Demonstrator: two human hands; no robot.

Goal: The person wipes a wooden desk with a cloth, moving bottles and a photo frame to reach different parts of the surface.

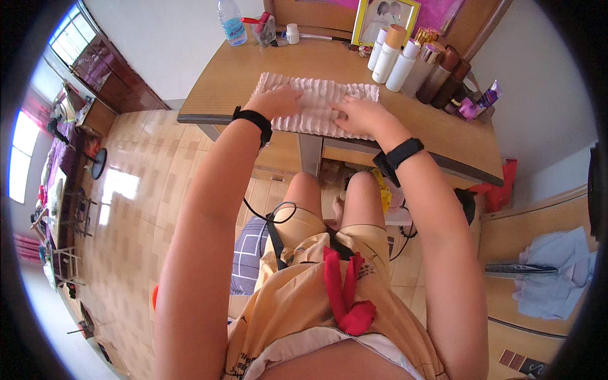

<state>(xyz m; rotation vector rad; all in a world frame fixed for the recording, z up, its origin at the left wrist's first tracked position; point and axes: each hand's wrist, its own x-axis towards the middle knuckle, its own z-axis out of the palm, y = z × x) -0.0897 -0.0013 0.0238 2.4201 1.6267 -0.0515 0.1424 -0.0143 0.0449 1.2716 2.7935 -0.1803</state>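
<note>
A pale pink ribbed towel (316,104) lies spread on the wooden table (218,82), along its front edge. My left hand (278,102) rests on the towel's left part, its fingers stretched out toward the middle. On the right part lies my right hand (364,116), fingers slightly bent and apart, their tips touching the ribbed cloth. Neither hand lifts the towel off the table. Black bands circle both wrists, and a dark box-shaped piece hangs by the right one.
At the table's back left stand a water bottle (232,24), a clear cup (262,31) and a small white jar (292,33). Several cosmetic bottles (400,71) crowd the right side, before a yellow-framed photo (384,16). A black cable (269,218) loops over my lap.
</note>
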